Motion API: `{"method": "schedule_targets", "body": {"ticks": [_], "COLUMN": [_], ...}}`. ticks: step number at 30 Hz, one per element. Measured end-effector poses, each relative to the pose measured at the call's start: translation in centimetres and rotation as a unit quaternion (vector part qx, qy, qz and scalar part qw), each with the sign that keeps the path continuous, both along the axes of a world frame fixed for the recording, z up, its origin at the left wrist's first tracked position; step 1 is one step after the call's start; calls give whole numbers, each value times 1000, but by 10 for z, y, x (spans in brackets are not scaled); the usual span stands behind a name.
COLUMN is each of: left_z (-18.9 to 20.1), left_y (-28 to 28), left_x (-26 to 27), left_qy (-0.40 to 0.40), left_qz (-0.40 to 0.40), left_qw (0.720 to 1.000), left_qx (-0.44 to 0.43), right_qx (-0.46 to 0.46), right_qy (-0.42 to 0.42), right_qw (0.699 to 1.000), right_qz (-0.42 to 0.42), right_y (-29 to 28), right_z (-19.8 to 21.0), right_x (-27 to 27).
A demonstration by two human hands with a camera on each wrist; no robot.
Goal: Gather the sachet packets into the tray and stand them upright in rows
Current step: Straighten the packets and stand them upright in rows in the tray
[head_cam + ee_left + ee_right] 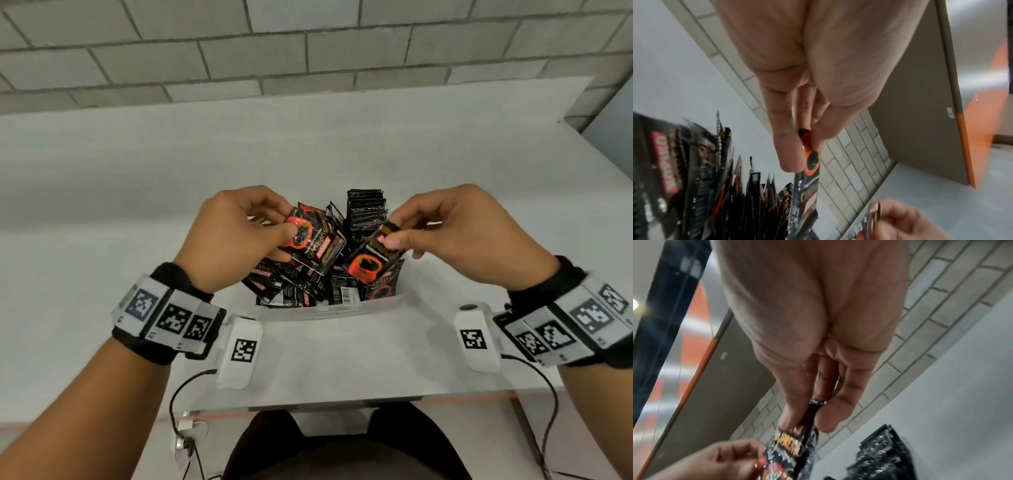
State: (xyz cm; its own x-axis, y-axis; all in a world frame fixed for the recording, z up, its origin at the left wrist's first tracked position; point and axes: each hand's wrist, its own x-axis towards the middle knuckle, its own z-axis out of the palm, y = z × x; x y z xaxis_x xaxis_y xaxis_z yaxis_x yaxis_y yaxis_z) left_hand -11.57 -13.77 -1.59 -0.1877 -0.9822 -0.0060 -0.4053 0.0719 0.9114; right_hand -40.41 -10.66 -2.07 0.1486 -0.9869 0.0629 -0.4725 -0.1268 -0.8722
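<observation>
My left hand [274,236] pinches a black and red sachet [313,245] between thumb and fingers, above a white tray [337,310] on the table. My right hand [399,236] pinches a second sachet [371,262] by its top edge. A row of sachets [365,212] stands upright at the tray's far right. A loose heap of sachets [298,284] lies in the near part. In the left wrist view my fingers [785,146] clamp the sachet [810,164] over the heap [705,186]. The right wrist view shows the held sachet [795,446] and the standing row [884,456].
The white table [137,178] runs back to a grey brick wall [308,51]. Its near edge [342,399] lies just in front of my lap. Wrist bands with markers and cables [185,387] hang at both forearms. A brown panel with an orange edge [966,146] stands nearby.
</observation>
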Motion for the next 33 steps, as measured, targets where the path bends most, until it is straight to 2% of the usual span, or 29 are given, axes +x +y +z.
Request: {"method": "schedule_targets", "body": {"ticks": [3, 5, 10, 13, 15, 17, 19, 21, 23, 24, 25, 26, 27, 29, 31, 33], "left_z": [-1, -1, 0, 4, 5, 6, 4, 1, -4, -7, -11, -14, -18, -24, -31, -36], "left_y": [-2, -3, 0, 6, 10, 12, 13, 14, 14, 13, 11, 9, 6, 2, -3, -5], "left_x": [5, 5, 2, -2, -7, -15, -23, -32, -37, -37, -36, -34, -31, -30, -31, -33], "left_qy": [17, 32, 114, 100, 135, 203, 241, 238, 187, 130, 42, -58, -163, -326, -427, -490], "left_qz": [8, 1, -30, -65, -70, -72, -82, -99, -123, -143, -171, -204, -239, -312, -379, -428], "left_qw": [1000, 999, 993, 992, 988, 976, 965, 962, 971, 979, 984, 977, 956, 888, 817, 756], "left_qx": [-1, 4, 20, -27, -14, 24, 60, 85, 87, 68, 31, -12, -55, -86, -84, -80], "right_qx": [-40, -60, -75, -81, -81, -61, -33, 5, 17, 13, 5, -6, -16, -22, -8, -1], "right_qy": [133, 186, 257, 271, 191, 45, -83, -178, -230, -237, -230, -210, -180, -116, -83, -50], "right_qw": [990, 979, 961, 956, 976, 995, 994, 983, 973, 971, 973, 977, 983, 993, 996, 996], "right_qz": [33, 50, 65, 80, 63, 58, 57, 40, 9, -9, -27, -38, -38, -2, 43, 73], "right_y": [1, 1, 1, 0, 0, 2, 4, 3, 1, 0, 0, -1, 0, 4, 10, 13], "right_z": [-15, -25, -38, -30, -20, -9, -2, -1, -2, -2, -2, -1, 0, 1, 4, 5], "right_x": [3, 7, 11, 7, 4, 5, 11, 14, 12, 9, 5, 0, -5, -12, -16, -17]}}
